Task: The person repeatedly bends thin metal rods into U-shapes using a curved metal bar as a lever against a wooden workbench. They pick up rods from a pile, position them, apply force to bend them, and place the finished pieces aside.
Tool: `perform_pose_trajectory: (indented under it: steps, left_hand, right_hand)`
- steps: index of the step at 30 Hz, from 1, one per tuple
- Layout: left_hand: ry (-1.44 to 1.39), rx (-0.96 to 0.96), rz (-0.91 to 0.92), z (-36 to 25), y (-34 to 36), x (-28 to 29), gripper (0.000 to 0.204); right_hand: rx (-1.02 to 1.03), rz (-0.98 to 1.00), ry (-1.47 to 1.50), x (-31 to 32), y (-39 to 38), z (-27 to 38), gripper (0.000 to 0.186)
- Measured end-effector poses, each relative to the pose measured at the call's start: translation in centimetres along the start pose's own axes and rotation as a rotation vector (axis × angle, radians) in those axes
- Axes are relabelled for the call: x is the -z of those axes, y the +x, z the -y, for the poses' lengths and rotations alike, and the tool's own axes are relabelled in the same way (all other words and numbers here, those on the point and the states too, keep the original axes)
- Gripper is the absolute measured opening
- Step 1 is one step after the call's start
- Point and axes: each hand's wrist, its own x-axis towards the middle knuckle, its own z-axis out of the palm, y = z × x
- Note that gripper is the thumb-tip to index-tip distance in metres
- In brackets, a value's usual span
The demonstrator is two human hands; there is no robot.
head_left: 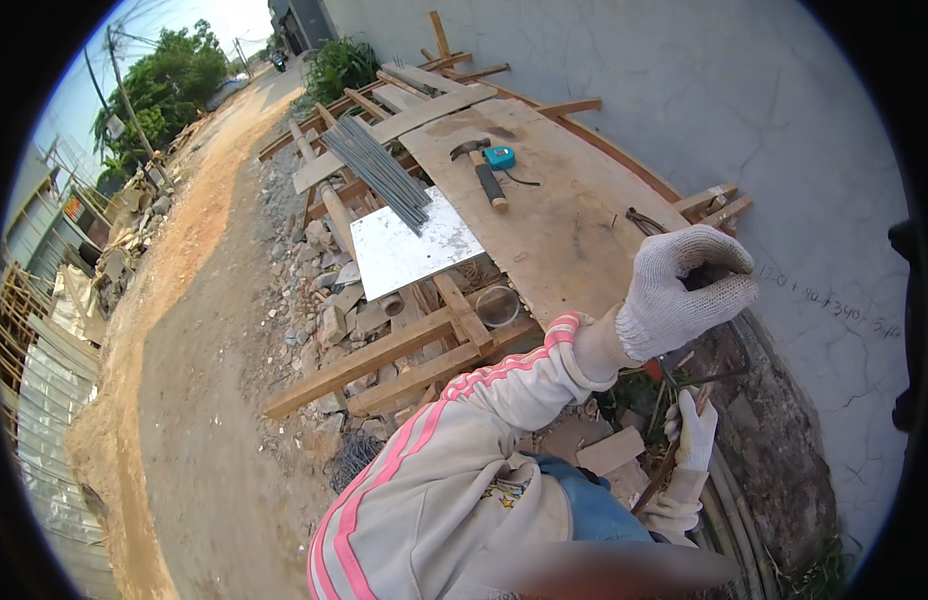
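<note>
My left hand (687, 290), in a white knitted glove, is raised over the near right edge of the plywood board (554, 240). Its fingers curl toward the thumb, and whatever lies inside them is hidden. Lower down, my right hand (696, 432), also gloved, is closed round a thin brown rod (660, 482) that slants down to the left. Between the two hands shows a dark, bent, frame-like tool (722, 376) with a red part, partly covered. A pincer-like tool (644, 220) lies on the board just beyond my left hand.
A hammer (481, 175) and teal tape measure (499, 157) lie on the plywood. Left of them, a bundle of grey rods (379, 172) rests partly on a white panel (416, 247). Timber beams (384, 360) jut out over rubble. A cracked grey wall (784, 180) borders the right.
</note>
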Motion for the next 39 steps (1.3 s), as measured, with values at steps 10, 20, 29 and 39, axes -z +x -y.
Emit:
perform_pose_trajectory:
  steps: [10,20,29,39]
  left_hand:
    - [0.049,-0.111,-0.145,-0.3,-9.2,1.4,0.056]
    - [-0.025,0.32,-0.825,-1.9,-22.6,4.0,0.058]
    - [-0.008,0.465,-0.814,-4.2,-23.5,4.1,0.056]
    - [0.134,0.641,-1.107,3.8,-28.1,8.6,0.035]
  right_hand:
    - [-0.054,-0.01,-0.103,2.5,3.2,2.0,0.024]
    - [0.121,0.111,-0.017,2.8,3.6,5.4,0.024]
    - [0.266,0.271,0.142,1.9,4.8,6.0,0.022]
    - [0.063,0.249,-0.116,0.9,7.4,0.9,0.024]
